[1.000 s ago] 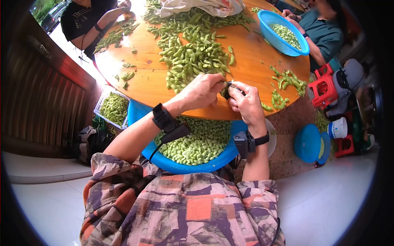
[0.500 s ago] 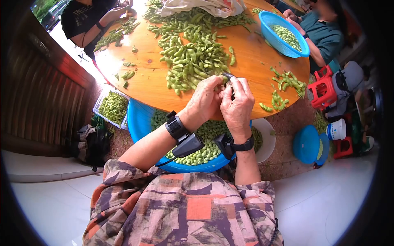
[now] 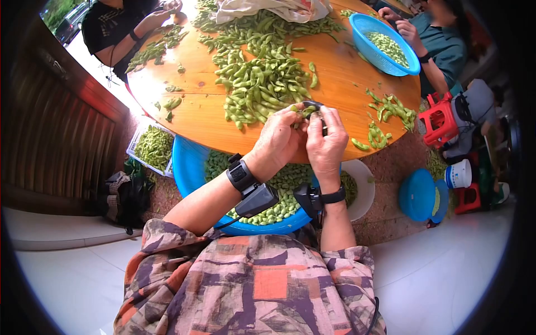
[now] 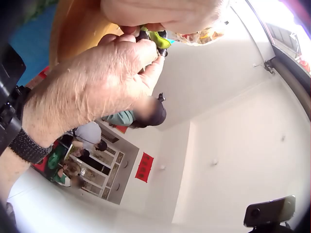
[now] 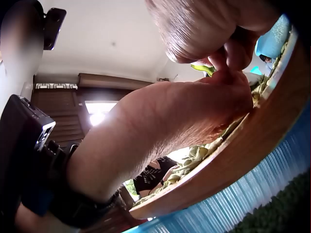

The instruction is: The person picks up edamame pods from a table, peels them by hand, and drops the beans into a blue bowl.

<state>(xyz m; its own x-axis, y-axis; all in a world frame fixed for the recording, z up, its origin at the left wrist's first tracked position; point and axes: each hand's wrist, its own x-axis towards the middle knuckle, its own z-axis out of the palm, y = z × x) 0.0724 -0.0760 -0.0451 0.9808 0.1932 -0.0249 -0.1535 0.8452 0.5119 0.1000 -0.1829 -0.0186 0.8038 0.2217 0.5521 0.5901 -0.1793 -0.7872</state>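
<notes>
At the near table edge, my left hand [image 3: 277, 138] pinches a green bean pod [image 3: 306, 111] between thumb and fingers. My right hand [image 3: 325, 142] meets it, gripping a small black tool [image 3: 313, 104] whose exact kind I cannot tell. In the left wrist view, the bright green pod [image 4: 159, 40] lies against black parts between both hands' fingertips. The right wrist view has only the pod's tip [image 5: 204, 69] showing; the fingers hide the rest. Just beyond the hands is a large pile of pods [image 3: 259, 81]. Below them, a blue basin [image 3: 187, 167] holds shelled beans [image 3: 265, 215].
Loose pods [image 3: 393, 109] lie on the round wooden table [image 3: 340, 95], right side. A blue basket [image 3: 360, 33] of beans stands far right, by a person in green [image 3: 441, 47]. Another person [image 3: 114, 25] sits far left. A crate [image 3: 151, 148] and white bucket [image 3: 363, 190] flank the basin.
Over the past second both hands have drawn closer together, wrists turning inward, and the green pod has come into sight between the fingertips. The person at the right has raised a hand.
</notes>
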